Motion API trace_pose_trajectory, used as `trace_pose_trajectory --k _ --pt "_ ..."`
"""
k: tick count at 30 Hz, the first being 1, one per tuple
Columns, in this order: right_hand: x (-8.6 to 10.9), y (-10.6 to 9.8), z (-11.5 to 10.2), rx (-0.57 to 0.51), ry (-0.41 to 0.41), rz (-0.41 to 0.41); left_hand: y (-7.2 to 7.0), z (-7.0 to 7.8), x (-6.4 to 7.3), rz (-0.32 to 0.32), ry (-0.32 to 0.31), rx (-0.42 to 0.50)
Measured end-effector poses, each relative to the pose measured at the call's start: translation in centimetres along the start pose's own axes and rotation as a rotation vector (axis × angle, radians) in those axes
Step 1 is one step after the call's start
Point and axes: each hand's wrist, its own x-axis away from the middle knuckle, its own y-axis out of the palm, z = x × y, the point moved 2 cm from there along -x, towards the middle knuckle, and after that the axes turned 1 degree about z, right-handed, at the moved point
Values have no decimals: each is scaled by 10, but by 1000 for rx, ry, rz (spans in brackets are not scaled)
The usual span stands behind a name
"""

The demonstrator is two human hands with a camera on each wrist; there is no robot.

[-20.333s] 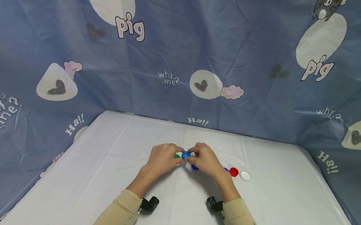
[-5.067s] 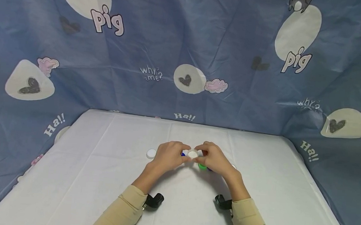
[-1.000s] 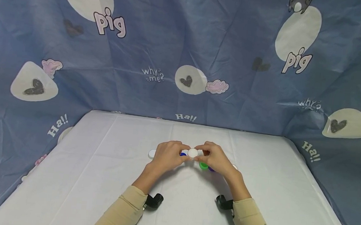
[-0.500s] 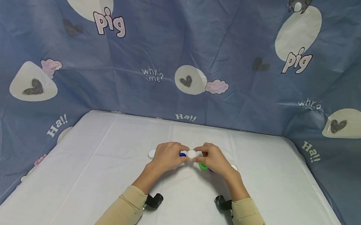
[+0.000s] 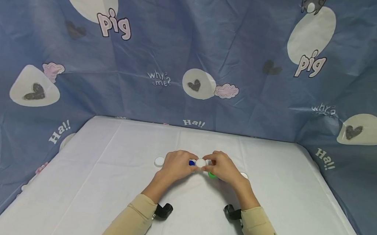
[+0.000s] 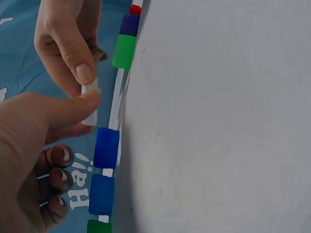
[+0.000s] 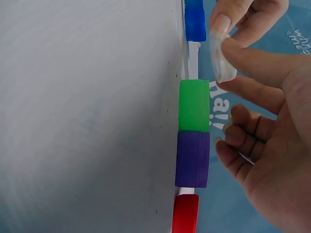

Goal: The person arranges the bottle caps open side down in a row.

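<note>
Both hands pinch one white bottle cap point(image 5: 200, 163) between thumb and fingertips, my left hand point(image 5: 177, 165) from the left and my right hand point(image 5: 223, 168) from the right. Edge-on, the cap point(image 6: 90, 116) shows in the left wrist view, and it looks slightly translucent in the right wrist view. By the left hand's fingertips sits a blue cap point(image 5: 192, 162), with a second blue cap point(image 6: 102, 194) and a green cap point(image 6: 99, 226) beyond it. Below the right hand are a bright green cap point(image 7: 194, 105), a ribbed purple cap point(image 7: 193, 159) and a red cap point(image 7: 186, 213).
The caps form a row across a white-covered table point(image 5: 197, 221). A white cap point(image 5: 159, 161) lies left of the left hand, and another white cap point(image 5: 244, 175) shows right of the right hand. A blue printed cloth point(image 5: 163, 100) hangs behind the table.
Twenty seconds ago the hands held a blue cap. Five seconds ago the white cap showed a ringed face; now a plain one. Over the last half second both hands sink slightly with it.
</note>
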Motion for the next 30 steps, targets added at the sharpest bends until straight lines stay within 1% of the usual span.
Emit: trace_pose_trajectory --k 7,13,17,23,26,30 --pt "-1 1 -1 26 23 -30 7 2 -1 -2 -19 -30" --pt "-3 5 2 43 50 -37 9 5 -2 -41 -52 -16" --pt "-4 7 2 66 42 -35 9 6 -2 -56 -68 -23" --pt "-4 7 1 104 49 -46 10 6 -2 -52 -60 -49" --pt "-3 7 0 107 62 -53 10 6 -2 -38 -55 -55" --pt "-2 6 1 109 69 -56 12 7 -2 -37 -53 -69"
